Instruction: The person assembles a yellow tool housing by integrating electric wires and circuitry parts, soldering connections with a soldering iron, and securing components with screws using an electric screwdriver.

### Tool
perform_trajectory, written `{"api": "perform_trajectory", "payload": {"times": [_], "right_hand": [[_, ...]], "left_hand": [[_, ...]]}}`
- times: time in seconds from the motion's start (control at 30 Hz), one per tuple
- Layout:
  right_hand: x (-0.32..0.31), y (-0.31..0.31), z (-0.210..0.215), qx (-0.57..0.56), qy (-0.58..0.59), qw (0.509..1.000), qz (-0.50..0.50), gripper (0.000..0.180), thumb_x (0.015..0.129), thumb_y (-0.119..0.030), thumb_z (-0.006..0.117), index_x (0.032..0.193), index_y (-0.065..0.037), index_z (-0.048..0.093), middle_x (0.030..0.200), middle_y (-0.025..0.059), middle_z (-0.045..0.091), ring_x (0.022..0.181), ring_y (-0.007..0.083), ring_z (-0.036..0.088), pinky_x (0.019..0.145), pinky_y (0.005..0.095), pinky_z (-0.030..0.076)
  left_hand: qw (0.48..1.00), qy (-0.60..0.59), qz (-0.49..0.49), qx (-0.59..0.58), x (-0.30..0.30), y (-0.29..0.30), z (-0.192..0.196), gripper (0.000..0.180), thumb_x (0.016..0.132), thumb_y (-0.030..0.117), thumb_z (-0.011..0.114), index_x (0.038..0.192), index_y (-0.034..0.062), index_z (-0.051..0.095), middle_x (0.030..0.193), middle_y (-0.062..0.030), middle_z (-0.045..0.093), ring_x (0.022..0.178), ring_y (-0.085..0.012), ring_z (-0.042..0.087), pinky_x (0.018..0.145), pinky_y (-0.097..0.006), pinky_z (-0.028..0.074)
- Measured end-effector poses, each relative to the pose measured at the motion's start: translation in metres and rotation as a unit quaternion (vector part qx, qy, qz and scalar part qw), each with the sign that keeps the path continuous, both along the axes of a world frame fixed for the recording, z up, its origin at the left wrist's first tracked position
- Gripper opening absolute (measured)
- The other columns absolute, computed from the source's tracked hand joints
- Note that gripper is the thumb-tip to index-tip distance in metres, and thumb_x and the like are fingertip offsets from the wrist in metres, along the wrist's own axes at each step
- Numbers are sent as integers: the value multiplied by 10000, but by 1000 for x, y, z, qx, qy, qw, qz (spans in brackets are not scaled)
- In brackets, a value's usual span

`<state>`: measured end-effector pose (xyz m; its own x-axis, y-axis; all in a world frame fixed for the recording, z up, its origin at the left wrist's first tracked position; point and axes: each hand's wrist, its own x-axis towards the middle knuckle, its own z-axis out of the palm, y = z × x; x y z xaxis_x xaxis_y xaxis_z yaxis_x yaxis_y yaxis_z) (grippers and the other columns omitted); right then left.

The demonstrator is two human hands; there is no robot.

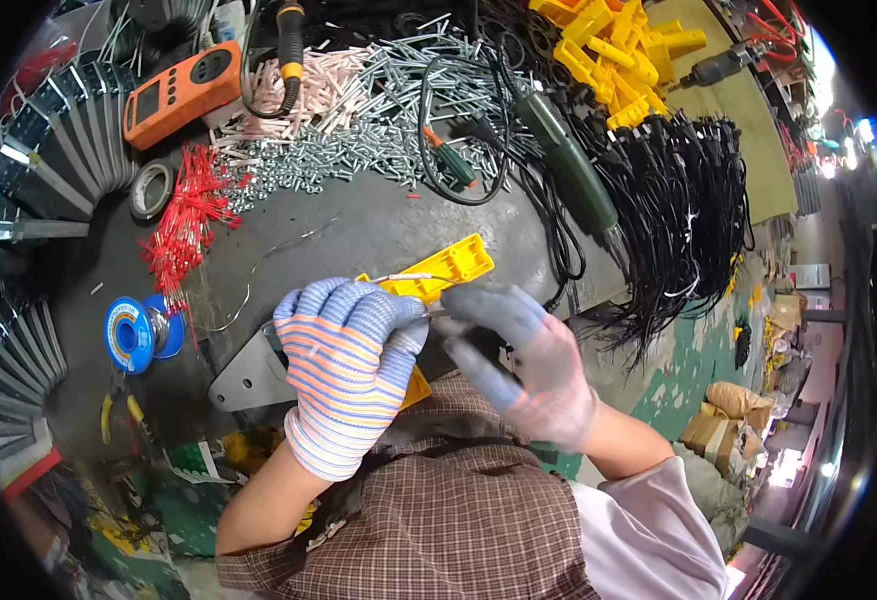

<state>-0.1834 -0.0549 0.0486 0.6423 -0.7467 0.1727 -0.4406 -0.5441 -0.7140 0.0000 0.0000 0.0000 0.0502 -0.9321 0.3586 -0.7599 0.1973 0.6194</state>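
Note:
My left hand [348, 345], in a striped knit glove, is closed with its fingers curled; what they hold is hidden. A grey metal plate [250, 378] with small holes sticks out from under it on the left. Past its fingertips lies a yellow plastic housing piece [466, 258], open side up, with a thin pale sleeved wire [408, 277] across it. Another bit of yellow plastic [416, 390] shows below the hand. My right hand [538, 375], gloved too, is just right of the left one, smeared by motion; its thumb and finger point toward the yellow piece.
Beyond lie heaped screws [328, 150], pale sleeves [308, 90], red leads [188, 220] and an orange meter [183, 95]. A blue solder spool [128, 335] stands left. A dark green tool [568, 165], black cables [673, 200] and yellow parts [618, 50] are right.

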Motion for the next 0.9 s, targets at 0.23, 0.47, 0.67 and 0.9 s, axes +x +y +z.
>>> {"api": "perform_trajectory", "payload": {"times": [0.23,0.47,0.67,0.9], "right_hand": [[-4,-15,-4,116,6,993,-10,169,863,-86,643,1007,2,639,917,170,641,849,331,646,737,371,520],[-8,-20,1,161,48,986,23,154,872,-73,623,1000,13,632,915,174,645,841,318,654,737,365,517],[-7,-24,1,204,55,977,30,168,890,-132,608,983,4,641,874,175,647,820,312,656,720,364,515],[0,-32,-4,124,107,983,83,194,871,-238,642,954,-67,681,834,137,673,764,345,650,690,400,519]], "left_hand": [[997,-38,50,-35,0,8,-2,177,766,278,722,884,163,656,877,-23,607,908,-237,558,927,-467,390],[986,-103,26,-126,0,13,-13,159,750,216,714,897,199,656,899,6,597,919,-240,543,977,-505,367],[973,-146,30,-176,0,16,-18,215,720,179,685,928,225,657,956,43,578,940,-187,525,916,-456,396],[982,-118,43,-140,0,15,-19,253,723,179,704,965,207,635,971,43,589,924,-199,538,880,-446,406]]}}
